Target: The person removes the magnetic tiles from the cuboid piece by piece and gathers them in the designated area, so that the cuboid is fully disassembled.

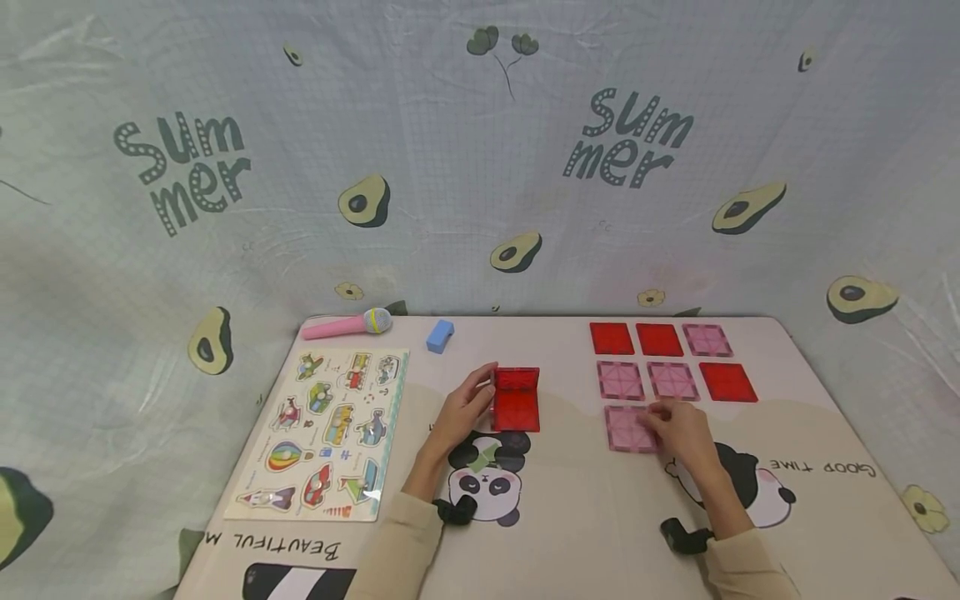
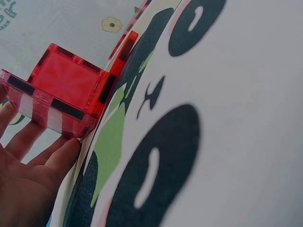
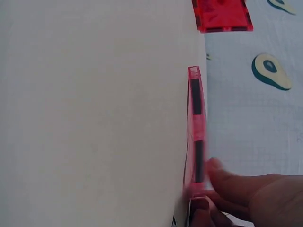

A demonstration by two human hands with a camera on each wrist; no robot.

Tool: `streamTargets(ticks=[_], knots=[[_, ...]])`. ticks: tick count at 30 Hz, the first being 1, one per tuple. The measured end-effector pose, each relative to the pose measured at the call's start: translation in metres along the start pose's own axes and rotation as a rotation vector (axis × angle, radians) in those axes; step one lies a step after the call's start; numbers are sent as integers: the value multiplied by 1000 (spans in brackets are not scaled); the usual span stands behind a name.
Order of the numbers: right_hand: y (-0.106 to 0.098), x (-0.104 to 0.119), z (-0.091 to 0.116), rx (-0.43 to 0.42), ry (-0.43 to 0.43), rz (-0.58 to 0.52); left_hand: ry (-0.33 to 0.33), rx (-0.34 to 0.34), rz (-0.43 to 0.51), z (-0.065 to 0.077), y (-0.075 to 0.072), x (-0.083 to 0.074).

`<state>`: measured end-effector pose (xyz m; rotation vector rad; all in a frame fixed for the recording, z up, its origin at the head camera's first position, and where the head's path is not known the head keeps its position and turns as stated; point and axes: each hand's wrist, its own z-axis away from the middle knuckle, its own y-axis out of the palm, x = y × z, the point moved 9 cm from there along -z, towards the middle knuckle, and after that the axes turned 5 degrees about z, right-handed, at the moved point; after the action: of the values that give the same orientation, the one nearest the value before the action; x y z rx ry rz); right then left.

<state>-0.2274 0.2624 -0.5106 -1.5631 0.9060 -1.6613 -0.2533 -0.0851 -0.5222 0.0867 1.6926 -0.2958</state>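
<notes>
My left hand [image 1: 459, 421] is beside a small build of magnetic tiles. A red tile [image 1: 517, 412] lies flat, with another red tile [image 2: 68, 78] upright at its back edge. On the left side stands a clear pink tile [image 2: 47, 109]; the fingers [image 2: 29, 137] rest against its outer face, extended. To the right, my right hand [image 1: 684, 433] pinches the right edge of a flat pink square tile [image 1: 627, 429], the front one of a group. In the right wrist view the thumb [image 3: 227, 179] is over that tile's edge and the other fingers are lower, partly hidden.
Behind the right hand lie red tiles [image 1: 612, 339] and pink tiles [image 1: 620, 381] in rows. A picture puzzle board [image 1: 258, 450] covers the table's left, with a toy microphone [image 1: 341, 326] and a blue block [image 1: 440, 336] behind. A patterned cloth [image 1: 450, 150] hangs along the back.
</notes>
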Motion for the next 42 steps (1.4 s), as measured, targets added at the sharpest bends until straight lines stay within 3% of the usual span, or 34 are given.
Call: streamTargets(ticks=[18, 28, 37, 42], knots=[[-4, 5, -3, -36, 10, 7, -12, -4, -1, -1, 0, 1], [-13, 34, -8, -91, -83, -72, -5, -8, 1, -1, 0, 2], [-7, 68, -16, -93, -140, -168, -5, -14, -11, -1, -1, 1], [1, 88, -22, -77, -187, -209, -40, -23, -9, -1, -1, 4]])
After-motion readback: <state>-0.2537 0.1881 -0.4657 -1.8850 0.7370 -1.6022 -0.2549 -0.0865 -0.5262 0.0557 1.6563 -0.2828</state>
